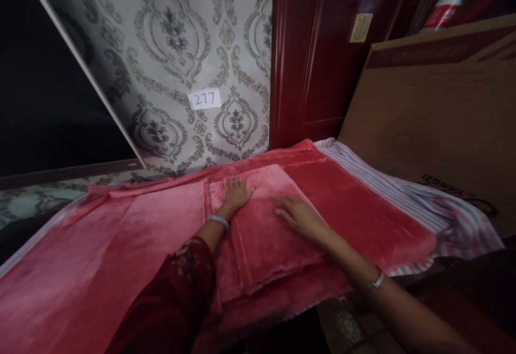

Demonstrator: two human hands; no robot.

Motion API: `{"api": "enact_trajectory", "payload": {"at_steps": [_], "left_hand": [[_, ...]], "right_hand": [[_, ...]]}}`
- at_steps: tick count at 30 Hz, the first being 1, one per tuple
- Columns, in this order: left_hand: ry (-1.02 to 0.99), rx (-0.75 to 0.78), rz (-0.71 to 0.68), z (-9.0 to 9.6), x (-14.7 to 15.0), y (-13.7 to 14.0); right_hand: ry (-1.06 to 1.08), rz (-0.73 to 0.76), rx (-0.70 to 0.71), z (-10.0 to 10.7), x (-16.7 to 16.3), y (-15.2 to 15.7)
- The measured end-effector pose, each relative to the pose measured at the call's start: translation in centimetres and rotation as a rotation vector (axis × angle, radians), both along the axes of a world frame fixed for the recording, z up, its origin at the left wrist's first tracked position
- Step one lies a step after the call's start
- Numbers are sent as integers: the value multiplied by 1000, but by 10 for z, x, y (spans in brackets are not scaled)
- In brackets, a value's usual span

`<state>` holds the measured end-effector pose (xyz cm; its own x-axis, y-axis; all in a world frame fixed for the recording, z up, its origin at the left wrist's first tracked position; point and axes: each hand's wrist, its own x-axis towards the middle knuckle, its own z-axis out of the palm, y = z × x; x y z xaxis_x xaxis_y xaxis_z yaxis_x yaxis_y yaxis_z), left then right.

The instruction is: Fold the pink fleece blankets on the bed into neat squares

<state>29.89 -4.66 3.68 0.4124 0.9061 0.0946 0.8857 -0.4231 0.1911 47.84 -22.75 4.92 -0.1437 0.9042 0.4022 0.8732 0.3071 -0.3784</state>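
Note:
A plush red and pink blanket [258, 230] lies folded in layers, with a smaller folded part on top of its wider spread. My left hand [237, 193] rests flat near the far left edge of that folded part, fingers spread. On the right half of the same part, my right hand [300, 217] is over the surface with its fingers stretched out, slightly blurred; whether it presses the cloth I cannot tell. Neither hand grips anything. Beneath the blanket a striped cloth [363, 177] shows along the right side.
A large cardboard box [435, 117] stands at the right, with a bottle [449, 2] behind its top edge. Patterned wallpaper [173, 31] carries a paper label [205, 98] reading 277. A dark screen [52, 85] is at the left, a dark red door [310, 48] at the back.

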Motion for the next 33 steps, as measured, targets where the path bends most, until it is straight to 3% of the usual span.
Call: {"api": "enact_trajectory", "payload": {"at_steps": [7,12,20,33], "left_hand": [[60,9,3,19,-5,14],[93,18,-54,7,-14,19],[128,1,-53,-10,-16,25],[63,-51,-40,-11,-16,23]], "right_hand": [[-204,-237,-274,16,19,115],[-220,-281,-312,12,16,159],[-218,-271,-301,-40,30,167],[-192,-275,-320,-41,31,168]]}}
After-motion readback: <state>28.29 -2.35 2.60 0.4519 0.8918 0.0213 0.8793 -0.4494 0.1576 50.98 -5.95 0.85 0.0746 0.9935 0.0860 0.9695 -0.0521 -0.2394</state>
